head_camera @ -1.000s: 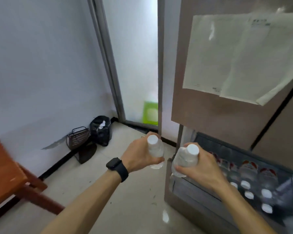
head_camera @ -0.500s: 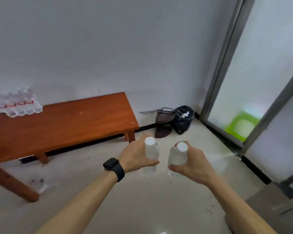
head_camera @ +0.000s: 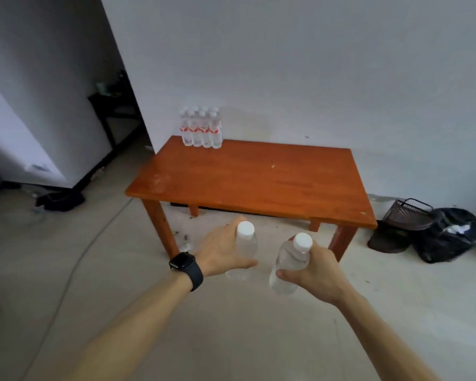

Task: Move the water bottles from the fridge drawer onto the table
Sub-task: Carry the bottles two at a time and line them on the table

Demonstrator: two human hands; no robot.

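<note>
While the desk [head_camera: 259, 182] lay ahead, beyond both hands | left hand [head_camera: 217, 250] fingers [head_camera: 239, 264] curled round an upright bottle [head_camera: 246, 244] | right hand [head_camera: 316, 273] gripped a tilted bottle [head_camera: 287, 264] | left hand nearer the grouped bottles [head_camera: 201, 130] at desk's far-left corner

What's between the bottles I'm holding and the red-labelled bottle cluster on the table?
Head view: pale floor, then bare orange-brown wooden tabletop up to the red-labelled bottle cluster.

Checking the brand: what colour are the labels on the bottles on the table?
Red and white labels, clearest in the head view.
</note>
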